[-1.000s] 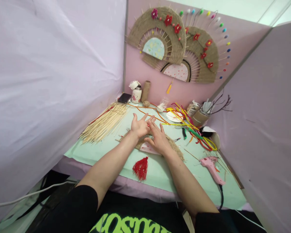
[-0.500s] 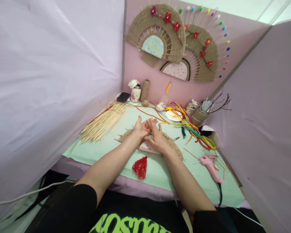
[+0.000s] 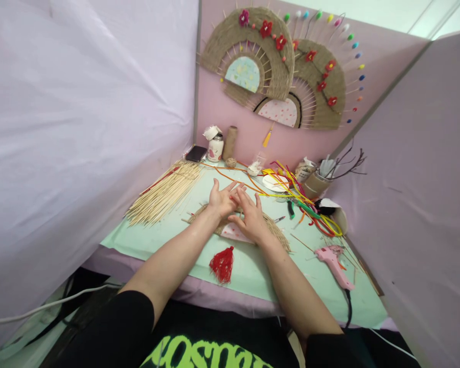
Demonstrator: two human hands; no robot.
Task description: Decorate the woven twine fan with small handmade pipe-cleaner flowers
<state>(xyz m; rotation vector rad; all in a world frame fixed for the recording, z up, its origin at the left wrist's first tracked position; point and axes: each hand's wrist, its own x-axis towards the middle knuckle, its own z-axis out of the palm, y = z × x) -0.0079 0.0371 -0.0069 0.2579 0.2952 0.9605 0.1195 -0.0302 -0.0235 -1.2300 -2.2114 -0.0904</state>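
Observation:
Over a half-round twine-wrapped fan (image 3: 278, 231) with a pink dotted centre, my two hands meet in mid-view. My left hand (image 3: 223, 201) is turned palm up, thumb out and fingers spread. My right hand (image 3: 250, 215) lies across it, palm down, its fingers stretched and their tips over the left fingers. I see nothing held in either hand. Both hands hide the middle of the fan. Below the fan, nearer the table's front edge, lies a red tassel (image 3: 222, 265).
A bundle of thin sticks (image 3: 164, 195) lies at left, beside a phone (image 3: 196, 153). At right are a pink glue gun (image 3: 334, 263), pipe cleaners (image 3: 314, 214) and pliers (image 3: 290, 208). Jars (image 3: 215, 148) and a can with twigs (image 3: 316, 183) stand behind. Finished fans (image 3: 249, 51) hang on the wall.
My left thumb has swung a little outward to the left, and the fingers of both hands have spread slightly. The fan and tassel stay in place.

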